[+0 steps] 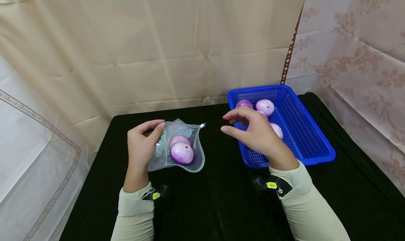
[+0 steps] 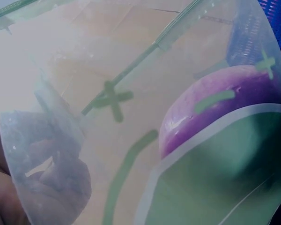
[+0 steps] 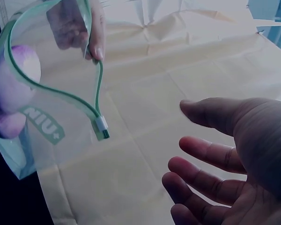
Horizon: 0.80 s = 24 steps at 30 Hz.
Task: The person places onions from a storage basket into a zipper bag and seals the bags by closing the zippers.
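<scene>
My left hand (image 1: 143, 141) pinches the rim of a clear zip bag (image 1: 198, 156) between thumb and fingers. Inside the bag lie two purple onions (image 1: 181, 153), one partly behind the other. The bag's mouth gapes, and a white slider (image 3: 101, 123) sits at one end of its green zip edge in the right wrist view. Nothing is in my right hand (image 1: 253, 130), which hovers over the near left side of a blue basket (image 1: 303, 135) with fingers loosely bent and thumb apart. Several onions (image 1: 265, 107) lie in the basket's left part, some hidden behind this hand.
A black cloth (image 1: 202, 205) covers the table. Behind it hangs a beige curtain (image 1: 177, 51), and a flowered cloth (image 1: 364, 58) hangs on the right side. White cloth (image 1: 38, 156) is at the left.
</scene>
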{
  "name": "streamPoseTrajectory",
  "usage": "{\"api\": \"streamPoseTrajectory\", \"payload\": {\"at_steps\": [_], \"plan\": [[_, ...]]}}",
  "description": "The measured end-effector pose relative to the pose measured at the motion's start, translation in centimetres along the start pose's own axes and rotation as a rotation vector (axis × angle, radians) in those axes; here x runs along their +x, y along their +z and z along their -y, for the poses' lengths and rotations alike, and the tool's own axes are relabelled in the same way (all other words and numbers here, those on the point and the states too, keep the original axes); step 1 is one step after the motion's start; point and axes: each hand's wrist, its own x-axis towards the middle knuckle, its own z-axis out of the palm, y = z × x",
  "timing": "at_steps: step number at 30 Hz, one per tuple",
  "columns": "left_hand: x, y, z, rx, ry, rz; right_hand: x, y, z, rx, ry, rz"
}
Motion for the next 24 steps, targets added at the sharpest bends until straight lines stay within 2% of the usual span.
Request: {"api": "streamPoseTrajectory", "payload": {"at_steps": [9,18,24], "plan": [[0.0,-0.1,-0.1,-0.012,0.004,-0.001,0.9,-1.4,-0.4,-0.028,-0.014,0.004],[0.0,-0.2,0.0,0.004,-0.008,0.001,2.1,-3.5,-0.8,-0.114,0.075,-0.016],[0.0,-0.1,0.1,0.007,0.005,0.009,2.7,-4.7,-1.6,-0.164,0.082,-0.026]]}}
